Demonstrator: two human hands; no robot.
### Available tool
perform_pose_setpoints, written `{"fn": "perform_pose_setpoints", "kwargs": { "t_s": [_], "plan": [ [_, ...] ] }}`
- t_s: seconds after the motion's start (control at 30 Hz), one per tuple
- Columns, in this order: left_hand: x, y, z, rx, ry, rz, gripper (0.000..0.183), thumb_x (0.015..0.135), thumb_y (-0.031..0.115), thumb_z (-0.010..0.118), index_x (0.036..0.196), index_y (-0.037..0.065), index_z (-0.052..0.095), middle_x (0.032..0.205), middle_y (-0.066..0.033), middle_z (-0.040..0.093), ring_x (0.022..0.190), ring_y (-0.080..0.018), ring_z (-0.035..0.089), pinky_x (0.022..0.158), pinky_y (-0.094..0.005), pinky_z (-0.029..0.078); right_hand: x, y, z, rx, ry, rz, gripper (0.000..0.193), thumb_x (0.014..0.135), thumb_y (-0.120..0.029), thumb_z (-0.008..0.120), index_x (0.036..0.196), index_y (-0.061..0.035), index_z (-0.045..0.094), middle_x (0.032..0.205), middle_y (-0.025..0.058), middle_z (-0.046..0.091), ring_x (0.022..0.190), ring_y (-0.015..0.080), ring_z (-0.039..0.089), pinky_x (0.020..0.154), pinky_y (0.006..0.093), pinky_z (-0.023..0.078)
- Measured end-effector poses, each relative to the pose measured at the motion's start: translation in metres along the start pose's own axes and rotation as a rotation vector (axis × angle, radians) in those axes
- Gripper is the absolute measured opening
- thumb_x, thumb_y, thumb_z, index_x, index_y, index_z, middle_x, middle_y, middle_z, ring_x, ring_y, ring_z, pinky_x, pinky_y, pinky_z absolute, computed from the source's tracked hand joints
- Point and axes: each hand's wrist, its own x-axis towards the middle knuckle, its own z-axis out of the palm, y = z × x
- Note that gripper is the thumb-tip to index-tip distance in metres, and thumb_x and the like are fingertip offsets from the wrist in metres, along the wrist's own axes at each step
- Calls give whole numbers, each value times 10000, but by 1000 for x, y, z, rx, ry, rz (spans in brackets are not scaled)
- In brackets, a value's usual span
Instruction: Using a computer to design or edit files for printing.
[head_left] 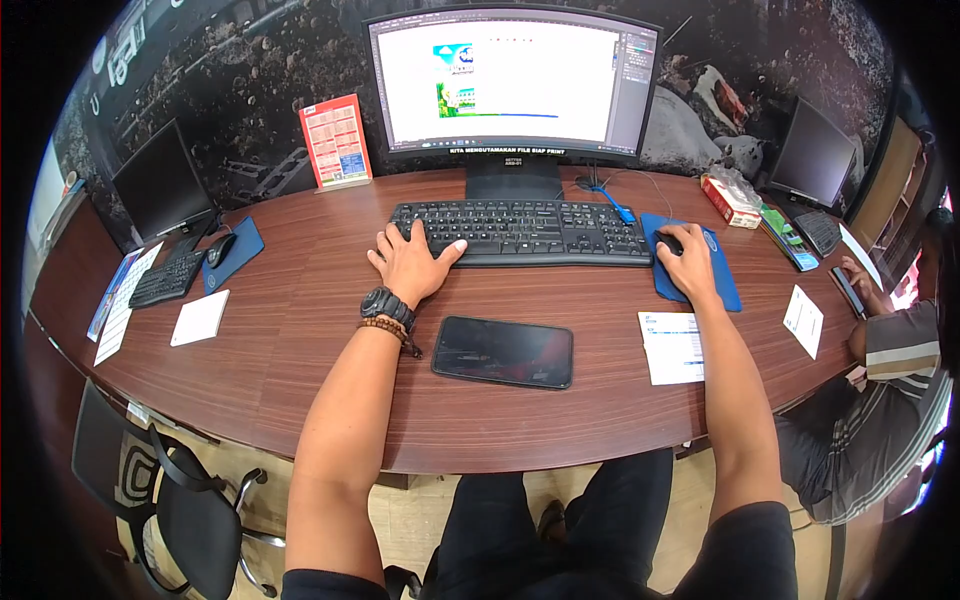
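My left hand (pixel 412 265) rests with spread fingers at the left end of a black keyboard (pixel 540 233), fingertips on its keys. A dark watch (pixel 388 305) and a beaded bracelet are on that wrist. Over on the right, my right hand (pixel 692 264) is curled over a black computer mouse (pixel 668 242), which it partly hides. The mouse sits on a blue mouse pad (pixel 728 288). Behind the keyboard stands a wide curved monitor (pixel 510 85), lit, with small colourful pictures on a white page. A black smartphone (pixel 503 352) lies screen up between my forearms.
A printed sheet (pixel 672 348) lies beside my right forearm. Behind are a red desk calendar (pixel 337 143) and a red-and-white box (pixel 731 202). Dark monitors stand at the left (pixel 165 185) and right (pixel 815 155). At the far right, another person's hand (pixel 868 285) holds a phone. An office chair (pixel 200 520) stands lower left.
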Motion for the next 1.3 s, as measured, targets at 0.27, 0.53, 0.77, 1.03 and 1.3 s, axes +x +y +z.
{"fn": "perform_pose_setpoints", "kwargs": {
  "t_s": [0.27,0.53,0.77,1.03,1.3],
  "plan": [
    [0,0,1,4,-17,-5,956,860,743,539,1470,16,426,1489,-336,299,1434,-494,198,1131,-690,123,1,6,2,-19,4,-13,351,810,-220,663,1115,-53,711,1163,193,602,1091,382,601,969,428,478],
    [3,1,-2,13,-47,-15,966,856,743,544,1487,26,404,1519,-343,260,1448,-507,178,1144,-679,115,4,-19,10,-174,41,-361,262,857,-196,643,1110,-147,693,1252,136,556,1302,404,441,1115,565,307],
    [0,3,-2,3,-37,-12,951,862,725,555,1482,19,411,1497,-332,291,1439,-485,202,1140,-676,121,-6,-60,20,-292,-261,-238,386,988,-460,492,1211,-210,684,1503,183,359,1493,430,105,1166,693,33],
    [0,0,1,10,-15,-4,939,866,720,557,1472,16,424,1482,-329,316,1434,-471,221,1137,-658,137,2,-44,12,-145,74,-367,227,862,-73,593,1078,-61,665,970,155,653,993,340,563,1005,505,401],
    [3,-2,3,49,-14,-6,949,862,738,547,1474,22,430,1479,-320,328,1429,-470,236,1134,-631,161,1,-38,13,-121,71,-300,274,905,-60,546,1155,-94,653,853,178,681,892,339,653,1115,525,381]
  ]
}}
